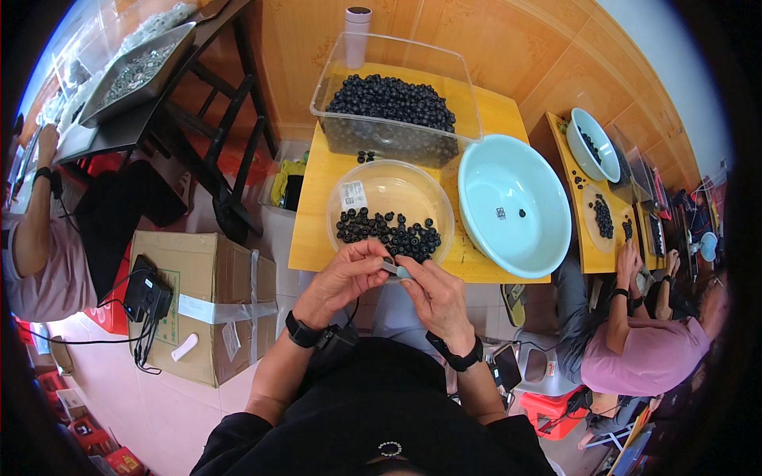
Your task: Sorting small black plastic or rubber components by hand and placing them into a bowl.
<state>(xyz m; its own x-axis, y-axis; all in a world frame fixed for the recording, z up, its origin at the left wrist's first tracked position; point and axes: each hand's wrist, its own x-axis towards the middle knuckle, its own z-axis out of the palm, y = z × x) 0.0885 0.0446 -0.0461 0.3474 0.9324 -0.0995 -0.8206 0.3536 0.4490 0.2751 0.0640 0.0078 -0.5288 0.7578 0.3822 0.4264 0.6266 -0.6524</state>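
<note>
My left hand [352,278] is closed in a pinch at the near rim of a round clear tray [391,166], with a small dark piece, partly hidden, at its fingertips. Beside it, my right hand [438,300] grips a short tool with a flat grey metal strip and a pale blue-green end [403,272]. The metal strip meets the dark piece between both hands. Right behind my fingers, small round black parts with holes [397,231] lie heaped in the near half of the tray.
The yellow table [496,103] also carries a clear bin [397,143] full of black parts, a light-blue basin [516,174] with one black part, and a lilac bottle [357,36]. A cardboard box [186,309] stands at left. Co-workers [643,357] sit on both sides.
</note>
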